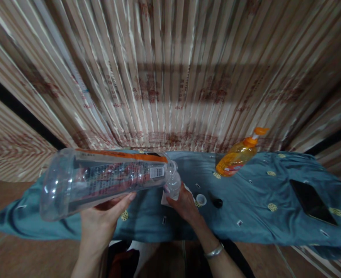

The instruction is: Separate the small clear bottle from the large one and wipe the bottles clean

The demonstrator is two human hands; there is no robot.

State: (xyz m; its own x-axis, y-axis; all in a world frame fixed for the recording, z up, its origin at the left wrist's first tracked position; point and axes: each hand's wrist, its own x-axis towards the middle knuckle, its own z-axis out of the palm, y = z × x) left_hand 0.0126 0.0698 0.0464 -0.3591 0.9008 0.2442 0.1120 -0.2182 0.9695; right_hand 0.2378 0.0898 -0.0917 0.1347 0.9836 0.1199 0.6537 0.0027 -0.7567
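A large clear plastic bottle (118, 173) with an orange-edged label lies tilted nearly sideways, its neck to the right. My left hand (106, 214) grips it from below. In my right hand (183, 204) is a small clear bottle (173, 186), held right at the large bottle's mouth; whether the two touch is hard to tell. Under my right hand lies a white sheet (165, 200), partly hidden. Just right of that hand are a small white cap (201, 199) and a small black object (217, 203) on the blue-green cloth.
An orange pump bottle (236, 157) stands toward the back right of the cloth-covered table (254, 208). A dark phone (313, 201) lies at the right. Behind the table hangs a striped curtain (170, 85).
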